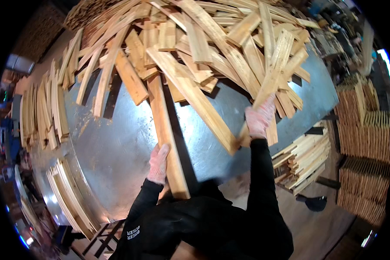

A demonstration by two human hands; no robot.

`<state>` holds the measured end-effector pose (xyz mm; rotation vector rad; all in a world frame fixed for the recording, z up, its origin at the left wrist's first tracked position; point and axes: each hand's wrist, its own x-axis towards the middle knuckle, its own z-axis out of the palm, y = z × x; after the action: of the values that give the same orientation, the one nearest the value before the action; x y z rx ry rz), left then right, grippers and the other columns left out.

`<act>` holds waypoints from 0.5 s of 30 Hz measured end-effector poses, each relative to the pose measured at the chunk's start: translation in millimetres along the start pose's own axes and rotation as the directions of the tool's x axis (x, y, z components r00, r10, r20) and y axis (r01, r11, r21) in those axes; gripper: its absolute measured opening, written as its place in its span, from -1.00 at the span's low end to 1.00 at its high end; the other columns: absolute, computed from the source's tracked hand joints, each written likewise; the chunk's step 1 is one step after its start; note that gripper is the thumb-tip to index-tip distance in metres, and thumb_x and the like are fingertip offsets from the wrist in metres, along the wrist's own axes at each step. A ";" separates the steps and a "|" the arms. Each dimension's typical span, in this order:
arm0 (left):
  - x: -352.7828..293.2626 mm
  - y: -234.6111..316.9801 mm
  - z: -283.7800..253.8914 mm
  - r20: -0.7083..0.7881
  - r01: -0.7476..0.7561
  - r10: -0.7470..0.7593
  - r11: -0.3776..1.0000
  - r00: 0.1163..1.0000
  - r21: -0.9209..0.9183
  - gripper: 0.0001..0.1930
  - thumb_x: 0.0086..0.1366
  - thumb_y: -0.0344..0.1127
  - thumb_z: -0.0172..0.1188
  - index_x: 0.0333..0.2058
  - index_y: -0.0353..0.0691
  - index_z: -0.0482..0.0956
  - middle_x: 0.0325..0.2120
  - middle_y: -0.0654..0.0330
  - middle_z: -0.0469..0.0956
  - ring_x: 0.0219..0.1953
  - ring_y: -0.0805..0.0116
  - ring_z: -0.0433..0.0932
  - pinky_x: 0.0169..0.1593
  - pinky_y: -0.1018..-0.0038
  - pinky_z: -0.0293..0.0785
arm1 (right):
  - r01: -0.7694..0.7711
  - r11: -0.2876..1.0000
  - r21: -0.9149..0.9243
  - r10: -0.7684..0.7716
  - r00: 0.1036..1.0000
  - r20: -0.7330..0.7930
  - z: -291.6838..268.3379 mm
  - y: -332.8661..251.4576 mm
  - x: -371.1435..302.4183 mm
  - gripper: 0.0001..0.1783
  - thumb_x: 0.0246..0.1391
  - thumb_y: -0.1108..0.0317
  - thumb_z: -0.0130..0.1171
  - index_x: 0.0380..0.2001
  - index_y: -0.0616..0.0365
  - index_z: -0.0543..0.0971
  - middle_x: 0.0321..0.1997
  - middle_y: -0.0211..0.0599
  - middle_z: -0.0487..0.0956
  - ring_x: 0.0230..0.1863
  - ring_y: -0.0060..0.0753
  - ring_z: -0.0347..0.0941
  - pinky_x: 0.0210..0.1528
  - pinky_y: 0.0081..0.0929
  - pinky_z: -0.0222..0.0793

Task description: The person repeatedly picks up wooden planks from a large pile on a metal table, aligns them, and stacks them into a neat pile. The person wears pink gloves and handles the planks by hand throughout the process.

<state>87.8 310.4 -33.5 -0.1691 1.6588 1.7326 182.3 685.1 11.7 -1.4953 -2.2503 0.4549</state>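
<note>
My left hand [158, 164], in a pale pinkish work glove, is closed round the edge of a long wooden board [163, 119]. That board's near end reaches toward my body, and its far end meets the heap of boards. Farther right, my gloved right hand [260, 118] grips another wooden board [271, 89] that slants up and right across the pile. A loose pale board [199, 104] lies between my two hands, its near end close to the lower end of the right-hand board. The fingers of my right hand are partly hidden.
A large heap of boards [195, 37] covers the far side of the metal table [104, 147]. Boards stand in rows [54, 108] at the left, with a neat stack [71, 197] near the left corner. Stacked boards [303, 160] and tall timber piles [362, 186] stand at the right.
</note>
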 end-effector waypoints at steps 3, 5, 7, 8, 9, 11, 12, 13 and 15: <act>-34.1 -17.4 -30.8 -0.040 0.026 -0.039 0.957 0.998 -0.287 -0.27 0.39 0.38 -0.07 0.16 -0.20 0.42 -0.32 0.27 0.57 -0.29 0.44 0.56 -0.22 0.49 0.55 | 0.215 0.974 0.071 -0.219 0.975 0.045 -12.6 0.1 22.5 0.11 -0.12 0.21 0.34 0.45 0.22 0.00 0.33 0.25 0.30 0.29 0.23 0.29 0.32 -0.02 0.24; -47.6 5.4 -16.6 0.106 0.061 -0.005 0.845 0.994 -0.531 -0.27 0.39 0.44 -0.21 0.08 -0.14 0.42 -0.53 0.33 0.41 -0.51 0.45 0.45 -0.44 0.53 0.44 | 0.405 0.914 -0.001 -0.405 0.914 0.003 -8.9 -19.0 59.9 0.15 -0.13 0.11 0.44 0.44 0.24 0.03 0.35 0.21 0.30 0.29 0.20 0.31 0.29 -0.06 0.28; -51.2 6.1 -16.6 0.242 0.129 0.138 0.548 0.961 -0.826 -0.35 0.43 0.38 -0.22 0.01 -0.11 0.43 -0.59 0.34 0.32 -0.60 0.46 0.36 -0.52 0.53 0.37 | 0.507 0.814 -0.284 -0.496 0.861 0.116 3.3 -55.2 82.4 0.23 -0.21 -0.10 0.49 0.42 0.21 0.08 0.20 0.20 0.46 0.14 0.16 0.47 0.14 -0.11 0.44; -48.9 -4.7 -21.1 0.305 0.186 0.192 0.467 0.933 -0.864 -0.39 0.44 0.35 -0.21 -0.04 -0.12 0.43 -0.58 0.32 0.31 -0.60 0.44 0.35 -0.51 0.51 0.36 | 0.443 0.831 -0.336 -0.362 0.890 0.277 -9.6 -89.4 76.3 0.27 -0.28 -0.15 0.49 0.41 0.23 0.11 0.03 0.16 0.58 0.03 0.16 0.54 0.07 -0.10 0.48; -45.5 -16.6 -30.5 0.348 0.235 0.252 0.389 0.903 -0.891 -0.42 0.44 0.33 -0.19 -0.08 -0.12 0.43 -0.58 0.31 0.30 -0.60 0.43 0.34 -0.51 0.50 0.35 | 0.410 0.840 -0.354 -0.321 0.904 0.284 -3.6 -91.1 74.0 0.25 -0.30 -0.15 0.50 0.39 0.20 0.14 -0.10 0.12 0.63 -0.05 0.15 0.58 0.00 -0.09 0.52; -45.2 -5.2 -27.4 0.310 0.231 0.213 0.327 0.927 -0.916 -0.37 0.42 0.36 -0.21 -0.05 -0.14 0.43 -0.51 0.30 0.37 -0.58 0.39 0.34 -0.46 0.50 0.38 | 0.449 0.832 -0.326 -0.334 0.874 0.352 -8.5 -91.6 67.2 0.15 -0.20 -0.13 0.42 0.39 0.17 0.16 -0.06 0.14 0.62 -0.04 0.19 0.59 -0.01 -0.01 0.52; -50.1 20.5 -13.0 0.167 0.155 0.007 0.339 0.986 -0.928 -0.30 0.40 0.39 -0.20 0.07 -0.18 0.40 -0.52 0.30 0.36 -0.56 0.41 0.35 -0.47 0.47 0.38 | 0.413 0.848 -0.333 -0.264 0.873 0.411 -5.1 -85.7 71.7 0.11 -0.14 -0.08 0.41 0.39 0.17 0.15 0.00 0.16 0.61 0.01 0.18 0.57 0.06 -0.06 0.48; -52.4 47.9 -1.2 0.056 0.125 -0.201 0.345 0.978 -0.930 -0.22 0.39 0.41 -0.20 0.19 -0.21 0.37 -0.53 0.30 0.35 -0.55 0.43 0.35 -0.47 0.45 0.39 | 0.470 0.879 -0.084 -0.405 0.827 0.389 -10.1 -62.4 77.5 0.09 -0.09 -0.03 0.41 0.41 0.18 0.12 0.05 0.19 0.59 0.04 0.17 0.56 0.12 -0.14 0.45; -55.8 45.8 -19.6 -0.066 0.097 -0.329 0.454 0.942 -0.886 -0.10 0.28 0.52 -0.13 0.20 -0.25 0.35 -0.52 0.29 0.37 -0.55 0.40 0.35 -0.44 0.46 0.42 | 0.472 0.875 0.108 -0.474 0.790 0.389 11.0 -53.6 64.7 0.05 -0.06 0.11 0.42 0.42 0.20 0.11 0.15 0.17 0.53 0.16 0.11 0.48 0.22 -0.23 0.36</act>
<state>95.2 274.2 31.6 -1.0611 0.6323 2.2529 111.6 724.3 37.1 -0.8174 -2.8243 0.6532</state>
